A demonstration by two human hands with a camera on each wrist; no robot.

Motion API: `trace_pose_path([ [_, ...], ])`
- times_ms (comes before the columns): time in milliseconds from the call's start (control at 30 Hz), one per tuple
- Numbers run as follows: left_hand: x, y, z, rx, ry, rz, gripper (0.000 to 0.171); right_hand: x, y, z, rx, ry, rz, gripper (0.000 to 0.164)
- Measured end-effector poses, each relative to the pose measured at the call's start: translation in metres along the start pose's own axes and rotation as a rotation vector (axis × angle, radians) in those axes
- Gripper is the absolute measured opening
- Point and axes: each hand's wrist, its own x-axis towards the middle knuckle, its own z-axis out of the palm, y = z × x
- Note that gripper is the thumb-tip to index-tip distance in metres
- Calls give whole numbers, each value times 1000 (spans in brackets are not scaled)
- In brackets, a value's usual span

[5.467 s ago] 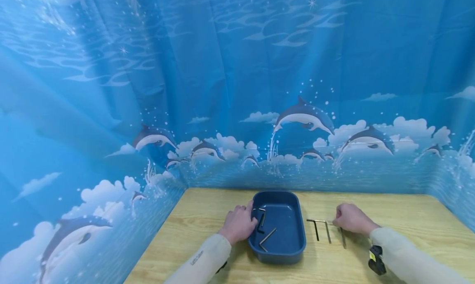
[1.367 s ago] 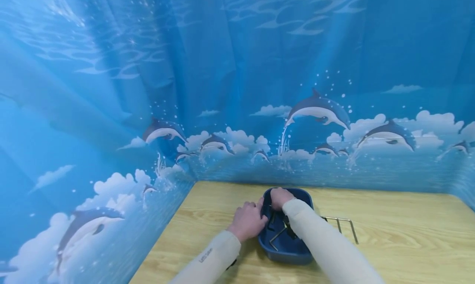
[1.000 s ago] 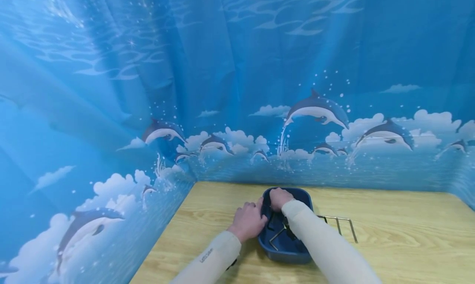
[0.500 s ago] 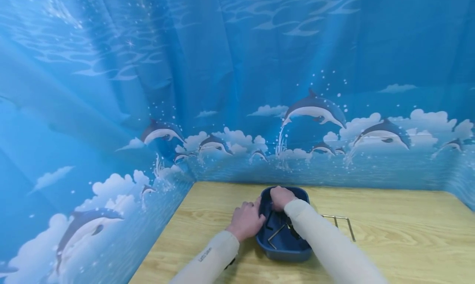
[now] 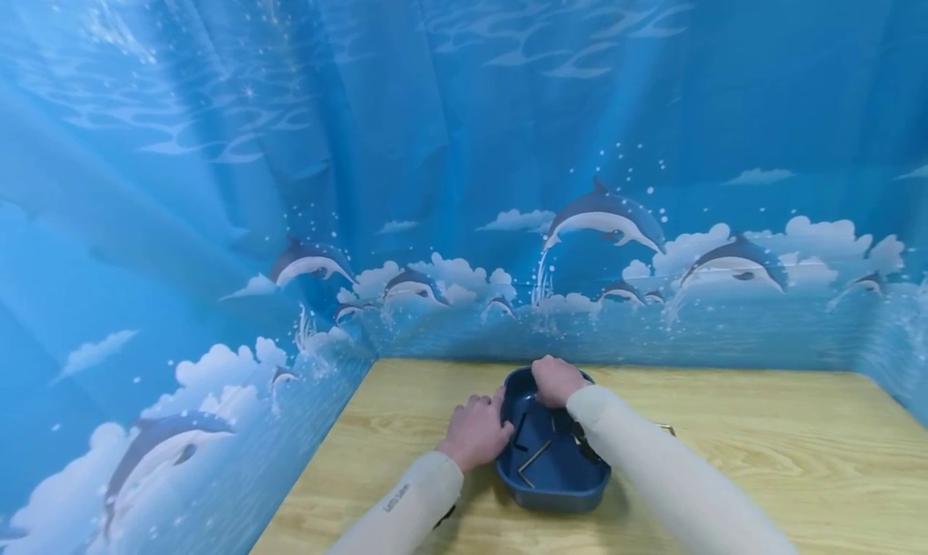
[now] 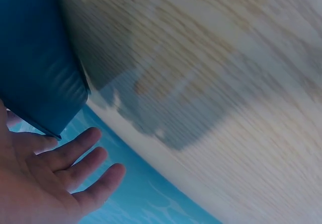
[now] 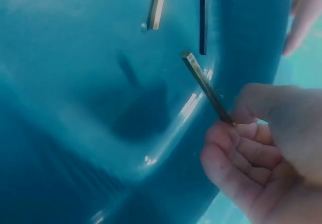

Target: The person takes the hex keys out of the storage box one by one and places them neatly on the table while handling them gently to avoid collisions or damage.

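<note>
My right hand (image 5: 557, 381) is over the far end of a deep blue tray (image 5: 561, 503). Between thumb and fingertips it pinches a brass-coloured hex key (image 7: 207, 88). The key slants down into the tray, its free end above the floor; its other end is hidden in the fingers. On the tray's left side my left hand (image 5: 474, 430) grips the rim, thumb over the inside and index finger along the outside. Its other fingers (image 6: 83, 166) spread loosely in the left wrist view. Inside the tray lie a black hex key (image 5: 520, 434) and another brass one (image 5: 535, 461).
The end of a brass hex key (image 5: 665, 428) shows on the wooden table (image 5: 768, 450), right of the tray; my right sleeve (image 5: 660, 458) covers the rest. Behind the table hangs a blue dolphin-print curtain (image 5: 449, 136).
My right hand went from the row of hex keys on the table into the tray; in the last half second it rose slightly toward the far rim. My left hand stays at the left rim.
</note>
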Motion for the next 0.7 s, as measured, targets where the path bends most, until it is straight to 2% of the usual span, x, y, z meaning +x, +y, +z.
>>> trace_pose_path([
  [100, 0, 0, 2, -5, -10, -11, 60, -5, 2, -2, 25, 22, -17, 20],
  [200, 0, 0, 3, -1, -13, -17, 60, -13, 6, -7, 67, 55, -47, 8],
  [233, 0, -1, 4, 0, -12, -16, 60, -16, 7, -9, 81, 71, -62, 10],
  [333, 0, -1, 5, 0, -5, -9, 61, -26, 12, -15, 99, 106, -102, 32],
  [400, 0, -1, 5, 2, -2, -4, 61, -33, 16, -20, 110, 129, -129, 39],
  [567, -1, -1, 3, -4, 12, 3, 61, -52, 22, -30, 142, 180, -184, 36],
  [700, -1, -2, 3, -12, 23, 11, 61, -71, 30, -35, 163, 221, -196, 30],
])
